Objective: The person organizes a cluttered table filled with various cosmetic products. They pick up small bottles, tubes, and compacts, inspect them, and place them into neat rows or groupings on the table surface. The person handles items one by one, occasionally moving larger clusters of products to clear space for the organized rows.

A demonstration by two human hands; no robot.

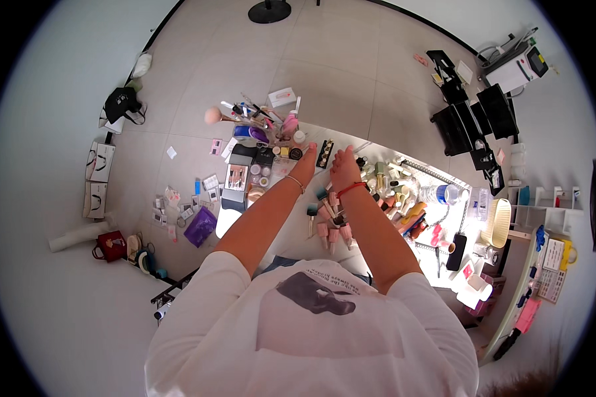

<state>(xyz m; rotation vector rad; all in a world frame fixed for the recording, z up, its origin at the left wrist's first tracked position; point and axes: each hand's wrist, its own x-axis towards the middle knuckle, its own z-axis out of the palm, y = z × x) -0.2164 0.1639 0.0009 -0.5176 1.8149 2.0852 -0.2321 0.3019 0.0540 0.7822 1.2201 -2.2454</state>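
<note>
My left hand (304, 163) reaches over the white tabletop, seen edge-on, its fingers mostly hidden. To its right, my right hand (344, 171) is closed, fingers curled in; whatever they hold, if anything, is hidden. Between the hands lies a narrow black case (324, 153) with a row of small gold-and-pale pieces; I cannot tell whether either hand touches it. Small round jars (295, 153) stand beside my left hand. Near my right forearm lie several pink bottles (334, 234) and a dark-capped bottle (312, 217). A greenish bottle (380, 169) stands right of my right hand.
Makeup brushes (222, 116) and pens crowd the table's far left. A boxed palette (236, 177) lies nearer. At right are a clear plastic bottle (442, 194), a black phone (456, 252) and a cream basket (496, 223). A purple pouch (200, 227) is farther left.
</note>
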